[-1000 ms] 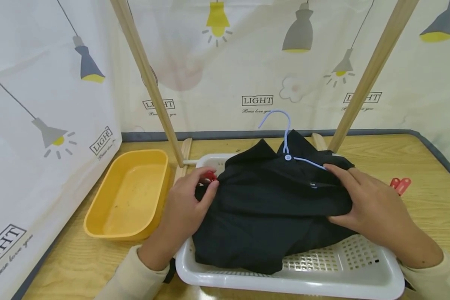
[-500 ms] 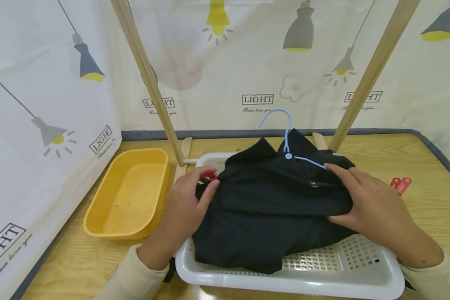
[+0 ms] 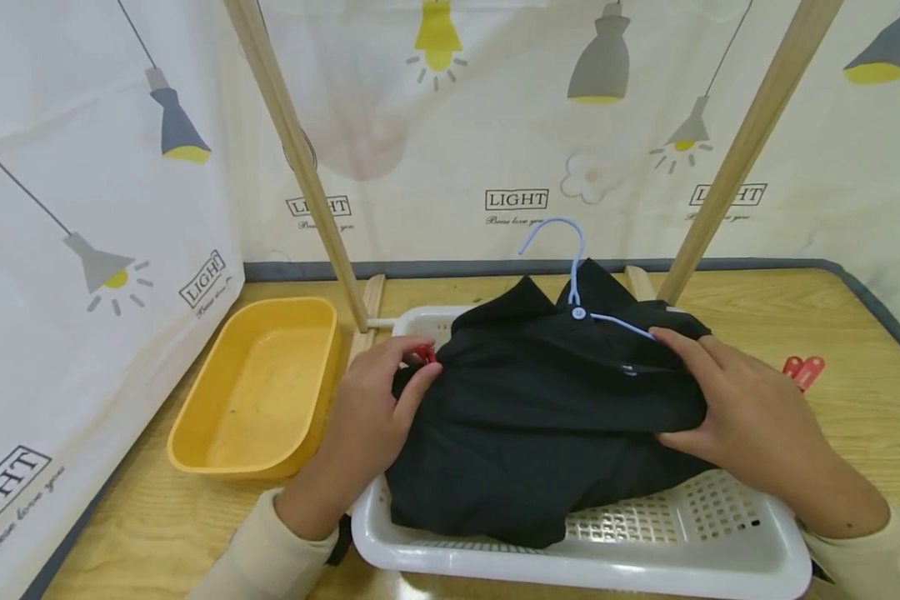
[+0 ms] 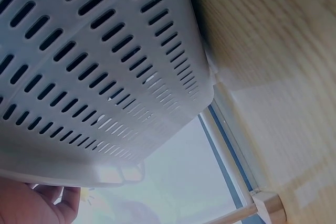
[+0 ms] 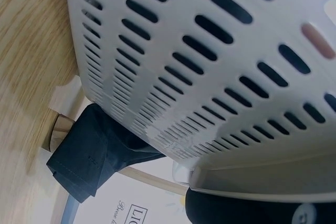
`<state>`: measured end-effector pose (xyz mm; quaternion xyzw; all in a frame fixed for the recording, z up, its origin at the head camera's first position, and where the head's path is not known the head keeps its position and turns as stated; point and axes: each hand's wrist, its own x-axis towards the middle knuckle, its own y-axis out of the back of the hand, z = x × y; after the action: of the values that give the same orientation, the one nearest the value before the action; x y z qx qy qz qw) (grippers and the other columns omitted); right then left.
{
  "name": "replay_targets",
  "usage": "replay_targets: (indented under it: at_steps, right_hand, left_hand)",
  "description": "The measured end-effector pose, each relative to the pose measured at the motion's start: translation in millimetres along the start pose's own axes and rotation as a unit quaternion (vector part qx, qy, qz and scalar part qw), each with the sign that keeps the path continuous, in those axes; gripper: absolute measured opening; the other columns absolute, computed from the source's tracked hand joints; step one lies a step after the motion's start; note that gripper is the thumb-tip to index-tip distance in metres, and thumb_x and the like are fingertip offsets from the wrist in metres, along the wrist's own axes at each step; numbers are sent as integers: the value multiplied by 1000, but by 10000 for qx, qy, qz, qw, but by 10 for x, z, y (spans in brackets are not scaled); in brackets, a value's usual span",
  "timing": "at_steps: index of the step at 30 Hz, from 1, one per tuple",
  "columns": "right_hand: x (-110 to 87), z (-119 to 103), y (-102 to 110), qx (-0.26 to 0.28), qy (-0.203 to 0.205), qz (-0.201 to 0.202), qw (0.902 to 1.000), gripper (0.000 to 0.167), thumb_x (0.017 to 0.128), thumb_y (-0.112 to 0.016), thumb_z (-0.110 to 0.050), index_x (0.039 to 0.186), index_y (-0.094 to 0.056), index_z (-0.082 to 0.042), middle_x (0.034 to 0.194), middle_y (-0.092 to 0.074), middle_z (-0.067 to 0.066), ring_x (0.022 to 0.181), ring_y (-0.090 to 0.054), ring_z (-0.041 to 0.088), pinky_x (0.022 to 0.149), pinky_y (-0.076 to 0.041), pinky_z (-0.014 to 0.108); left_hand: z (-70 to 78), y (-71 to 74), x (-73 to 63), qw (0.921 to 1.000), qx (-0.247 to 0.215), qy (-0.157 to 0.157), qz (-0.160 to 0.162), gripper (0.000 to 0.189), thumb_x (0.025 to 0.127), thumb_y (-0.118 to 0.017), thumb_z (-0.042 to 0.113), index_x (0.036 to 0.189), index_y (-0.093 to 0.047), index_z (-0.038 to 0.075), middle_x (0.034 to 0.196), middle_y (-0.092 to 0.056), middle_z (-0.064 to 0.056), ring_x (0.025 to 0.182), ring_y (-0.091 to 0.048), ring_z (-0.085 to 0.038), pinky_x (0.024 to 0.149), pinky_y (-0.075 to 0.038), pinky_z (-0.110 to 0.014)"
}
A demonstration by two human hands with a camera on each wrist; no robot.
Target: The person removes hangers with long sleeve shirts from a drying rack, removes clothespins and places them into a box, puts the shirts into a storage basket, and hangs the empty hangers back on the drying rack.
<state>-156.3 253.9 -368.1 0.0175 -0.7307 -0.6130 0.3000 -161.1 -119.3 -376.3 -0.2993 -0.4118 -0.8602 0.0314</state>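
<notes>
Over the white basket (image 3: 570, 568), the left hand (image 3: 369, 408) pinches a red clip (image 3: 425, 354) at one shoulder of a black shirt (image 3: 510, 417); the right hand (image 3: 753, 408) grips the opposite shoulder, fingertips at the arm of a blue hanger (image 3: 580, 258). The shirt lies across the basket, the hanger's hook rising from its collar. Red tabs (image 3: 808, 371) show beyond the right hand, their attachment indeterminable. A yellow tub (image 3: 277, 367) sits left of the basket on a wood-grain table (image 3: 127, 525), near a wooden post (image 3: 300, 167).

Backdrop (image 3: 480, 133) has boxed "LIGHT" print (image 3: 517, 199), rptd; script line (image 3: 513, 220) below reads approx. "Beese love you". R wrist view: same wording, partly cut off.
</notes>
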Motion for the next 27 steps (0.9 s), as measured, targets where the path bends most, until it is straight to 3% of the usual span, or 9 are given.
replay_targets:
  at_steps: [9,17,27]
  right_hand:
    - [0,-3,6,-25,31,33,10000,114,46,-99,-34,144,-45,-14,100,-65,16,76,-64,30,63,-53,49]
    - [-9,2,7,-38,61,24,10000,115,46,-99,-35,145,-45,-15,99,-64,14,75,-62,27,64,-53,48]
    - [-6,11,-7,1,126,102,9999,115,45,-99,-34,145,-46,-15,98,-64,14,74,-63,27,62,-53,47]
  left_hand:
    - [-1,-8,8,9995,83,-255,171,32,92,-71,29,117,-66,9,106,-71,-4,99,-63,-20,98,-52,-40]
    - [16,-4,12,9999,59,-47,78,31,93,-71,29,117,-65,11,103,-70,-2,95,-62,-18,94,-54,-38]
    - [2,-22,22,9999,4,-106,123,31,91,-75,28,115,-67,10,102,-70,-2,94,-63,-18,92,-55,-37]
